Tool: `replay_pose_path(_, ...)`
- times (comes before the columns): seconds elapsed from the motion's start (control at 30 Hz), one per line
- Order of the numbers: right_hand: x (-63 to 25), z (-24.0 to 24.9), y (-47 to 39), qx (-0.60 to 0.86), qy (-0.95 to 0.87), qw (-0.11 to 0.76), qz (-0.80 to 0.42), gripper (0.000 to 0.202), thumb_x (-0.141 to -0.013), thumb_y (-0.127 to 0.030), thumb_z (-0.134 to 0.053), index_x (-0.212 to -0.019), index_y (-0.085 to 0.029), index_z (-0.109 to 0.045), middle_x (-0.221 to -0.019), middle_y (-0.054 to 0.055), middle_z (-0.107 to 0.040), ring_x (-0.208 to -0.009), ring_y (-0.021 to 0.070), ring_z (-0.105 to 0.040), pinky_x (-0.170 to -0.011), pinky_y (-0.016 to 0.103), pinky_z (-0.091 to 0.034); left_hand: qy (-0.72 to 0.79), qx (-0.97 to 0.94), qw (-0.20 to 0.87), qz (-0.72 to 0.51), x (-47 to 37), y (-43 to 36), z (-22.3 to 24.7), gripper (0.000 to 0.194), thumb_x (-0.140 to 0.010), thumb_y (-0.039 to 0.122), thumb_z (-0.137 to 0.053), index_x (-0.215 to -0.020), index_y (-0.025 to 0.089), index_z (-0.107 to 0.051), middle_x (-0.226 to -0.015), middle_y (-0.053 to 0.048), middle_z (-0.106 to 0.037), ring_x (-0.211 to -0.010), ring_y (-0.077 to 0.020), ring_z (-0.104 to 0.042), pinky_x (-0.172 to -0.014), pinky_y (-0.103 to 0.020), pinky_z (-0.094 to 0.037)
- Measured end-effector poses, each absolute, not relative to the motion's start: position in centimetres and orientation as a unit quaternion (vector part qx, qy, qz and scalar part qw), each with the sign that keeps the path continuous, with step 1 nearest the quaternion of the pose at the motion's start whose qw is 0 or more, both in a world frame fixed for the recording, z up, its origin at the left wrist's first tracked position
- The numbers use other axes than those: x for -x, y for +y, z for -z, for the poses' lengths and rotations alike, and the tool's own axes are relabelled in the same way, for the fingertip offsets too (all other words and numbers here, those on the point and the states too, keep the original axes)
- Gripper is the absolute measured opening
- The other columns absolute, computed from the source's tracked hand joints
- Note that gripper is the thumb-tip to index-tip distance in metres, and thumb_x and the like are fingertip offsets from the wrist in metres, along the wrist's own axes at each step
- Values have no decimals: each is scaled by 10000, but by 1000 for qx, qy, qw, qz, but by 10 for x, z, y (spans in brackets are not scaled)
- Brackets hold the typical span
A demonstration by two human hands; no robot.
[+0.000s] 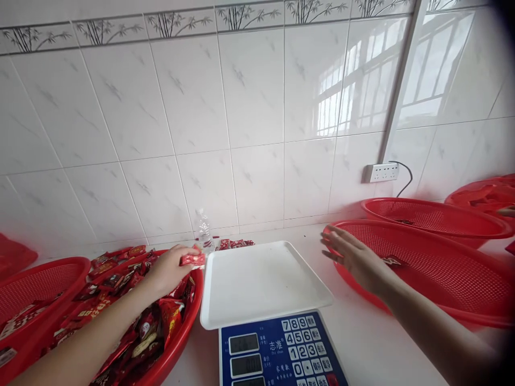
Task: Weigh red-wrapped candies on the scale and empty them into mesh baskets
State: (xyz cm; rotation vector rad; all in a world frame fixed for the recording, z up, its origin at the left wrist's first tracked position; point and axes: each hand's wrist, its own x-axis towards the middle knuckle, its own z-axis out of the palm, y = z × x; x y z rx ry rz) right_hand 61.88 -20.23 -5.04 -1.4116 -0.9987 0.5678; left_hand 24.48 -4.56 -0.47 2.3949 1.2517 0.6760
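My left hand point(174, 268) is closed round a few small red candy packets point(193, 258), just left of the scale's tray. Beneath that arm is a red basket point(197, 300) heaped with red-wrapped packets point(148, 327). A white weighing tray point(261, 281) sits on a blue electronic scale point(277, 348) in the middle, with nothing lying on it. On the right, my right hand point(358, 254) is held out with its fingers apart. It hovers at the near-left rim of a red mesh basket point(434, 268) that has a small dark packet point(391, 261) in it.
Behind the tray stand a clear plastic bottle point(204, 230) and several red packets point(235, 244) by the tiled wall. A second red basket point(438, 214) stands back right. Another red basket point(44, 279) is at far left. A power strip point(382, 172) is on the wall.
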Motion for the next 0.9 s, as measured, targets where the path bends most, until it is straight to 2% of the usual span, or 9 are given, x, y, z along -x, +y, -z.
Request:
replay_pose_path(0.1,-577,41,-190,600,-504,553,-284,530,-863,-478,-452,-1331,-240,-376,-1312,157,-493,-1141,251,-535,-894,419,-505,399,-836,304,-223,-280,-61,0,362,-708,240,-539,-1054,195,-635,-1018,-31,-671,-925,-204,-613,-851,-320,-461)
replay_pose_path(0.2,-543,41,-177,580,-565,507,-294,515,-854,-435,-485,-1316,-229,-389,-1317,143,-483,-1152,227,-514,-907,401,-489,354,-823,397,-202,-313,-74,4,373,-714,213,-567,-1081,174,-621,-893,-37,-681,-790,-173,-627,-755,-303,-489)
replay_pose_path(0.27,-531,45,-167,568,-593,483,-305,531,-850,-441,-488,-1324,-231,-375,-1322,135,-474,-1127,211,-526,-895,392,-489,311,-819,442,-194,-328,-80,10,374,-724,187,-562,-1095,172,-606,-959,-49,-671,-819,-162,-622,-752,-293,-496)
replay_pose_path(0.33,-526,50,-158,567,-605,463,-314,534,-850,-436,-485,-1330,-236,-361,-1316,129,-473,-1069,192,-560,-870,382,-495,292,-820,458,-180,-336,-82,15,425,-732,175,-554,-1157,185,-562,-1141,-71,-614,-902,-167,-611,-770,-291,-501)
replay_pose_path(0.4,-529,55,-152,590,-605,446,-294,523,-846,-400,-491,-1327,-237,-363,-1291,124,-491,-1036,186,-576,-867,385,-488,313,-834,426,-158,-337,-81,20,499,-736,185,-551,-1232,202,-500,-1294,-82,-515,-1017,-194,-579,-807,-304,-498)
replay_pose_path(0.47,-534,60,-149,626,-612,417,-246,510,-832,-371,-510,-1309,-233,-394,-1266,120,-512,-1063,203,-560,-891,404,-465,349,-856,354,-138,-331,-78,24,528,-733,195,-549,-1257,204,-482,-1346,-80,-470,-1137,-226,-517,-893,-330,-462)
replay_pose_path(0.57,-540,63,-153,645,-649,353,-198,479,-819,-408,-526,-1263,-240,-467,-1270,108,-519,-1118,242,-519,-912,433,-441,370,-885,255,-118,-314,-70,26,490,-736,206,-534,-1226,193,-522,-1337,-74,-487,-1241,-230,-432,-1030,-338,-343)
replay_pose_path(0.7,-535,62,-159,602,-717,292,-196,469,-829,-457,-501,-1251,-252,-508,-1318,89,-485,-1169,240,-482,-973,428,-394,387,-892,205,-109,-285,-58,24,476,-751,248,-521,-1223,184,-526,-1339,-75,-491,-1251,-235,-424,-1059,-348,-297)
replay_pose_path(0.9,-512,54,-157,545,-790,165,-226,567,-825,-518,-495,-1344,-303,-424,-1485,58,-274,-1378,299,-104,-1080,510,-185,411,-874,232,-121,-243,-42,24,402,-766,308,-521,-1157,219,-552,-1224,-49,-585,-1117,-235,-542,-970,-341,-400)
